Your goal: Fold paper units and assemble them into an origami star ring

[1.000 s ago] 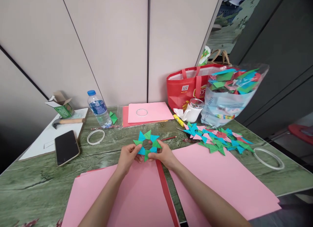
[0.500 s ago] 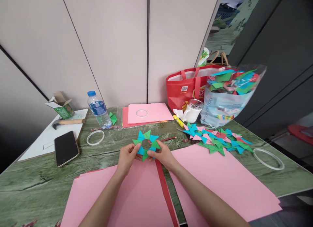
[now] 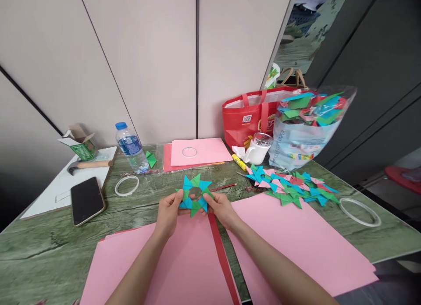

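A folded paper star ring [image 3: 196, 181] in blue and green, with an open middle, is held up between both hands over the near edge of the table's middle. My left hand [image 3: 168, 209] pinches its left side, thumb on top. My right hand [image 3: 221, 208] grips the right side in the same way, thumb on a green point. Fingers beneath the ring are partly hidden. Below the hands lies a stack of pink paper [image 3: 184, 261] with a red sheet showing along its right side. Another pink stack [image 3: 296, 243] lies under my right forearm.
Several paper stars [image 3: 292, 184] lie piled at right, beside a white ring [image 3: 360, 212]. Behind stand a white mug [image 3: 258, 149], a red bag [image 3: 240, 121] and a plastic bag [image 3: 296, 143] of folded paper. At left are a bottle [image 3: 131, 147], phone [image 3: 87, 200] and hammer [image 3: 92, 164].
Both thumbs have shifted outward from the ring's lower middle to its left and right sides. The paper star ring stays in both hands, in nearly the same place.
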Available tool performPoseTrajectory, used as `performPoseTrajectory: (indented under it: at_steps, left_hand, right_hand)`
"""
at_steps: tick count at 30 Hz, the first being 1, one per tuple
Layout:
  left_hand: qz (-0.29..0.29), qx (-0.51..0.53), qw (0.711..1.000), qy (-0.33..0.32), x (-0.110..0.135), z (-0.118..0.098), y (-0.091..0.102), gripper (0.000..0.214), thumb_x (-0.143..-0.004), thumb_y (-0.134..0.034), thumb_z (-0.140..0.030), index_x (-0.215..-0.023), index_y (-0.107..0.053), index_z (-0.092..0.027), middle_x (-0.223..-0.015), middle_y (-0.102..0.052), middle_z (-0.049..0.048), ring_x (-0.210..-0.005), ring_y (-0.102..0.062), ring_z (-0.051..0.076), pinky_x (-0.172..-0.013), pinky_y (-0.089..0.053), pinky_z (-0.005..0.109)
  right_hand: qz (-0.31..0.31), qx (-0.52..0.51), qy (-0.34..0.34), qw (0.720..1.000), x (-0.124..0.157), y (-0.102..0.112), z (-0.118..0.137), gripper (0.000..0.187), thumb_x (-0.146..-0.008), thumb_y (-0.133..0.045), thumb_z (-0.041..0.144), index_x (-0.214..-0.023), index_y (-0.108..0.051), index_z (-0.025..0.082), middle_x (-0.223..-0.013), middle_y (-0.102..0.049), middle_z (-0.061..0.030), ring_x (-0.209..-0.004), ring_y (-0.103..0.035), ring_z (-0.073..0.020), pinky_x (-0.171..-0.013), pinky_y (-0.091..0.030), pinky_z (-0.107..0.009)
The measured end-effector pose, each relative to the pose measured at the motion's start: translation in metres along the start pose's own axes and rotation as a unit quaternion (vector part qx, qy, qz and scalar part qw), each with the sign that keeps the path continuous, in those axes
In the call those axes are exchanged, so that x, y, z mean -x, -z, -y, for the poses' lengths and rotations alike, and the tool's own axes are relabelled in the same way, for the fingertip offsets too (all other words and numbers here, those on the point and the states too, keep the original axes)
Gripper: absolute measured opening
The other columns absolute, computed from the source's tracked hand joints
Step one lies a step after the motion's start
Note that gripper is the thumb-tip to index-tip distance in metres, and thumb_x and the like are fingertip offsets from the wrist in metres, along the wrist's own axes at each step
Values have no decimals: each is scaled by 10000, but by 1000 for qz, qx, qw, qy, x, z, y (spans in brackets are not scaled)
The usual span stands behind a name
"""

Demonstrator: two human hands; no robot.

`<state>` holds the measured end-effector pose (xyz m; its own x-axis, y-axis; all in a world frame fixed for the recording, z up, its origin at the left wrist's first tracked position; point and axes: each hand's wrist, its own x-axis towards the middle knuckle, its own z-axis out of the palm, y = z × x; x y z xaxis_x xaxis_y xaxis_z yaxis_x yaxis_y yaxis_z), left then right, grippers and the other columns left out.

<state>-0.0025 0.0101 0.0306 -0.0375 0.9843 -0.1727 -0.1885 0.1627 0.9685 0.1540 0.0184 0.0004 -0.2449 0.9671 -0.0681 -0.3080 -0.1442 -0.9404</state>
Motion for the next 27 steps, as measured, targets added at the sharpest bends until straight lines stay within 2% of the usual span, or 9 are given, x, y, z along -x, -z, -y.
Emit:
performPoseTrajectory:
  at_steps: [4,10,13,17,22,27]
  left_hand:
    - [2,9,1000,-13,-2,0,3,398,-642,-641,-510,-776,-645,-136,-751,-695,54,-571,-618,163,-520,-530,295]
    - [6,12,1000,-11,-2,-3,3,367,-659,-630,-501,-716,-617,-138,-671,-675,39,-590,-622,163,-526,-519,273]
    - [-7,-40,999,-32,-1,-5,3,377,-666,-621,-507,-677,-639,-132,-603,-656,30,-496,-576,128,-439,-449,214]
    - [13,-73,996,-53,0,-5,3,403,-720,-564,-510,-611,-637,-129,-396,-540,-7,-356,-465,83,-361,-325,180]
    - [27,-11,999,-30,1,-5,2,357,-722,-588,-465,-652,-657,-122,-426,-563,6,-383,-478,84,-386,-344,182]
    - [29,8,999,-19,0,-3,2,304,-685,-646,-414,-658,-672,-113,-485,-599,21,-408,-502,91,-407,-373,193]
  right_hand:
    - [24,-56,-16,998,0,-1,-1,438,-706,-556,585,-724,-615,151,-588,-621,-4,-506,-573,-142,-509,-462,-280]
    - [33,-55,-9,998,1,0,0,415,-685,-598,558,-765,-643,154,-627,-640,-12,-549,-591,-152,-553,-463,-291]
    - [37,-47,-2,998,0,2,-1,398,-702,-592,543,-790,-650,159,-568,-622,5,-517,-580,-148,-550,-452,-290]
    - [33,-36,2,999,-1,4,-2,399,-717,-577,543,-804,-651,161,-537,-607,12,-495,-570,-147,-533,-434,-282]
    - [34,-53,2,998,0,3,0,396,-710,-590,538,-801,-647,158,-514,-590,16,-478,-555,-133,-517,-422,-264]
    - [21,-51,-1,998,-2,4,-5,395,-680,-612,545,-757,-647,159,-531,-593,4,-488,-548,-132,-513,-437,-268]
